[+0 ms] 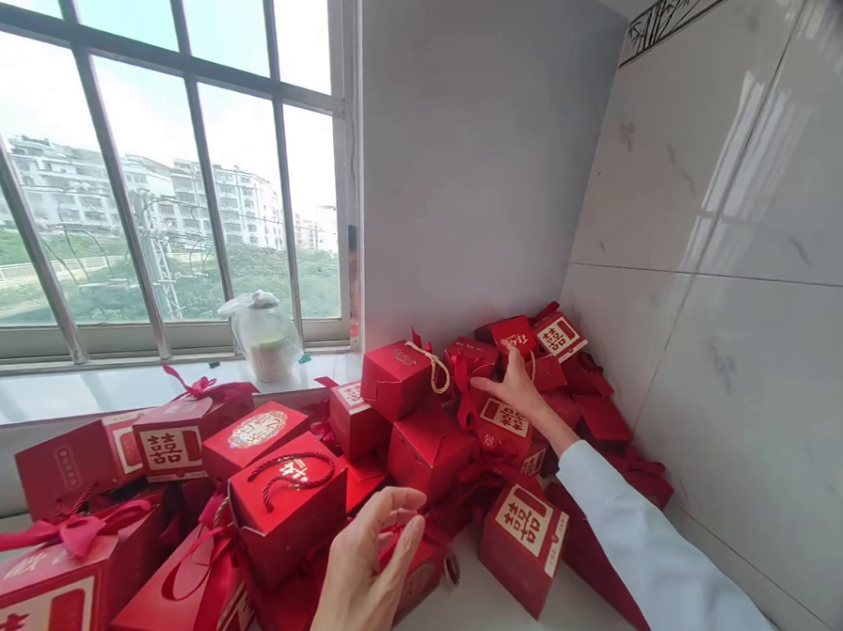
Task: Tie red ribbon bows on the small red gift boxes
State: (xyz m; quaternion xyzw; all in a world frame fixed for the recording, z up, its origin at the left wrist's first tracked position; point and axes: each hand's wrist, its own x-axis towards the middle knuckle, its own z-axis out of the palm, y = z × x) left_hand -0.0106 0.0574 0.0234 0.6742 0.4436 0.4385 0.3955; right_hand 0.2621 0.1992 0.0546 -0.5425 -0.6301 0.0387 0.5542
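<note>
A heap of red gift boxes with gold and white double-happiness prints fills the lower view. My right hand (516,388) reaches into the back right of the heap, thumb and fingers spread apart. It touches or hovers just over a red box (501,419) with a pale printed label; exact contact is unclear. Lower in the middle, my left hand (368,577) is raised with curved fingers and the thumb apart, holding nothing. Beside it sit a red box with a dark red rope handle (290,506) and, partly hidden behind the fingers, another red box (422,574).
A barred window (152,179) is at the left. On its sill (332,369) stands a plastic-wrapped jar (265,338). A grey wall (470,162) and a marbled tile wall (755,354) close off the back and right. A ribboned box (124,566) lies front left.
</note>
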